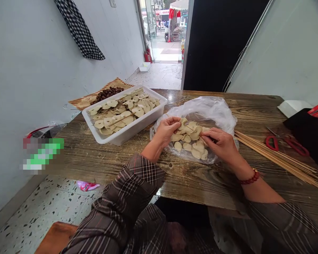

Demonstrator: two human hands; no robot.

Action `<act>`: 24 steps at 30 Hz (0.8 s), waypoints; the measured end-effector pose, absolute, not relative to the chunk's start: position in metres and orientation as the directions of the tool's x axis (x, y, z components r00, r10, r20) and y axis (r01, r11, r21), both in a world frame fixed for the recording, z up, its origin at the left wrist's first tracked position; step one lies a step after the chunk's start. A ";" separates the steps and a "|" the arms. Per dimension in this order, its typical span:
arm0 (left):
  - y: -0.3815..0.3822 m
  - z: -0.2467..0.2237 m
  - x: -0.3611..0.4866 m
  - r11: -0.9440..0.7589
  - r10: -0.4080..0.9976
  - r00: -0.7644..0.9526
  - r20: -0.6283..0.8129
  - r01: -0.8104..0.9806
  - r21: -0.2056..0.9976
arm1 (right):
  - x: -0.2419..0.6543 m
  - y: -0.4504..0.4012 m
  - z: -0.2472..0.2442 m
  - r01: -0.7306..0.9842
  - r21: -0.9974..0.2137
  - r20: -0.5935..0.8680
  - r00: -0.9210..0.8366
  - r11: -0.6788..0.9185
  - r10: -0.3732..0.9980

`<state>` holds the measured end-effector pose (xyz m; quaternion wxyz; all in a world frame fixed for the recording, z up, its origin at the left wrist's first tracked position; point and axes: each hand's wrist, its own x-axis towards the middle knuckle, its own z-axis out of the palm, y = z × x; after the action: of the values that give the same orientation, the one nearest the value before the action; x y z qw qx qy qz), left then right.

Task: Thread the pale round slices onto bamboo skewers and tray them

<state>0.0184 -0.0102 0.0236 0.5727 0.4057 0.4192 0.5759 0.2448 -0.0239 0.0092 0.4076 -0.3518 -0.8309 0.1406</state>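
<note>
In the head view, my left hand [167, 132] pinches a pale, flat, round slice [183, 121] between thumb and fingers. My right hand [221, 143] is closed on a thin bamboo skewer [190, 128], whose tip points toward my left fingers. Another pale slice [196, 133] appears to be threaded on the skewer, close to the right fingertips. Both hands are over an opened clear plastic bag [213, 109], where several loose slices [198, 150] lie. What the slices are made of, I cannot tell.
Left of the bag stands a white tray [119, 141] of skewered slices; dark red fruits [110, 94] lie on paper behind it. On the wooden table [95, 165], a bundle of bamboo skewers [275, 155] lies right, beside red-handled scissors [271, 143] and a black container [307, 130].
</note>
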 end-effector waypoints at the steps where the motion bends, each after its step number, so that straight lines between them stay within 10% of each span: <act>1: -0.011 0.024 0.019 0.005 1.000 -0.017 -0.011 -0.307 0.952 | 0.245 -0.024 0.009 0.466 -0.525 0.577 -0.421 0.712 0.700; 24: -0.009 0.013 0.021 -0.253 0.962 -0.035 0.271 0.264 0.931 | 0.243 -0.023 0.006 0.519 -0.550 0.517 -0.403 0.654 0.755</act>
<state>0.0210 -0.0088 0.0131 0.3416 0.6046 0.5068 0.5108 0.2425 -0.0228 0.0055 0.3858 -0.3869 -0.8235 0.1528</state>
